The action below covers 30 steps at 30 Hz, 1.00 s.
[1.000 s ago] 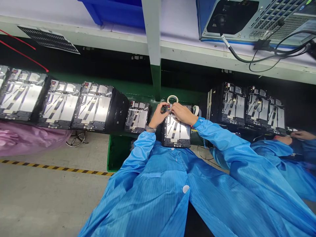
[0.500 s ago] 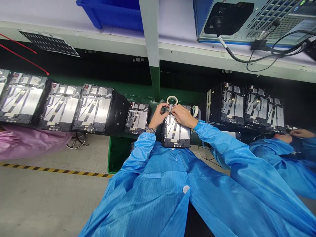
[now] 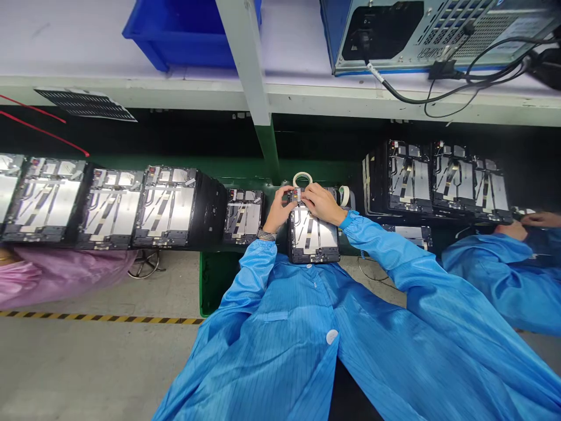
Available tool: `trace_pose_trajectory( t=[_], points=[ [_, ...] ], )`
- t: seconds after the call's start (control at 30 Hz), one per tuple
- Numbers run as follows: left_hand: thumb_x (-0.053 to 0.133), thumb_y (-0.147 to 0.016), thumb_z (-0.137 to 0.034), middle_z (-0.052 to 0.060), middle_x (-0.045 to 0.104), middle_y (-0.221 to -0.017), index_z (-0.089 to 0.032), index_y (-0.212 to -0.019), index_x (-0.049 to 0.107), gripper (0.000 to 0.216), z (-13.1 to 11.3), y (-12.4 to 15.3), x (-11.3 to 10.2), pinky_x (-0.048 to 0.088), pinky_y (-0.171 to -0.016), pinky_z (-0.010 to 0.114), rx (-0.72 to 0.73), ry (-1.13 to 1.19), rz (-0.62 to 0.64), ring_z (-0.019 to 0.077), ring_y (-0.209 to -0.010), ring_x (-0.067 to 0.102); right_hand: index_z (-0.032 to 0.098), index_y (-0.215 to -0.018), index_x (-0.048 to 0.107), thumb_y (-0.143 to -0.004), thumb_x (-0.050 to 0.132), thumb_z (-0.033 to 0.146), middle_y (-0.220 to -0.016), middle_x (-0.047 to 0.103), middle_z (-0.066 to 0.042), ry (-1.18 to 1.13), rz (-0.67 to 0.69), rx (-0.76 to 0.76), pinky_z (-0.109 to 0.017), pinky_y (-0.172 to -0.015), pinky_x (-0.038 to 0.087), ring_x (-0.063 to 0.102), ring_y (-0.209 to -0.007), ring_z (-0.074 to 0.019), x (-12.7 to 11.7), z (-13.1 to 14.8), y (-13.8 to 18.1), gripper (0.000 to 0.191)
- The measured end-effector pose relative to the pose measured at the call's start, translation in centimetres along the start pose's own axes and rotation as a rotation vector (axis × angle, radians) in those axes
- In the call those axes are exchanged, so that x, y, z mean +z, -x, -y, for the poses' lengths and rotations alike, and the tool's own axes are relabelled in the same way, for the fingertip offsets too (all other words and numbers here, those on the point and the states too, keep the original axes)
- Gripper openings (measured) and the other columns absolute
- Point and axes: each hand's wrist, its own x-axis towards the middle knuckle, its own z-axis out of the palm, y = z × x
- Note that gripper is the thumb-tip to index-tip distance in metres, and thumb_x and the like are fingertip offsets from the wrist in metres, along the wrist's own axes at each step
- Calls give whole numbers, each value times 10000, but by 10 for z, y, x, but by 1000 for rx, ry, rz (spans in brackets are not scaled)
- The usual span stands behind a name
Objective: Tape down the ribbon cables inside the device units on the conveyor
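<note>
An opened tablet point(image 3: 314, 237) with a bare metal plate, dark strips and a black frame lies in front of my body. Its upper left corner is between the curled thumb and forefinger of my left hand point(image 3: 279, 209). Close beside, my right hand point(image 3: 323, 202) bends over the top edge with its fingertips pinched together on the surface. Whatever sits in that pinch is too small and covered to make out. A tape roll point(image 3: 302, 179) lies just beyond the tablet, and another tape roll point(image 3: 344, 196) stands by my right wrist.
To the left are stacks of similar tablets point(image 3: 166, 204) and one lower tablet point(image 3: 243, 216); more stacks point(image 3: 409, 178) stand right. A shelf point(image 3: 175, 90) overhead carries a blue bin point(image 3: 188, 38) and a computer case point(image 3: 438, 35). Co-workers' sleeves show at both sides. A green crate point(image 3: 214, 280) sits below.
The camera view has shifted a little, so the shelf and left stacks appear lower. Both hands stay at the tablet's top edge with nearly the same grip.
</note>
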Motion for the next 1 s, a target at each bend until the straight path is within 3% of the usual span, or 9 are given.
trace_pose_trajectory(
  t=[0.47, 1.0],
  points=[
    [661, -894, -220, 66, 578, -1456, -311, -1337, 562, 464, 2, 2, 5, 501, -1070, 401, -13, 1, -30, 251, -1368, 552, 209, -1043, 644, -1054, 507, 234, -1052, 632, -111, -51, -35, 57, -429, -860, 490, 563, -1019, -290, 0, 2, -2, 139],
    [626, -919, -249, 70, 566, -1441, -310, -1343, 569, 432, 6, 4, 14, 515, -1074, 400, -47, -5, -102, 244, -1349, 559, 197, -992, 655, -1064, 464, 233, -1030, 613, -121, -28, 15, 50, -433, -853, 482, 539, -975, -291, -6, 4, -2, 208]
  ],
)
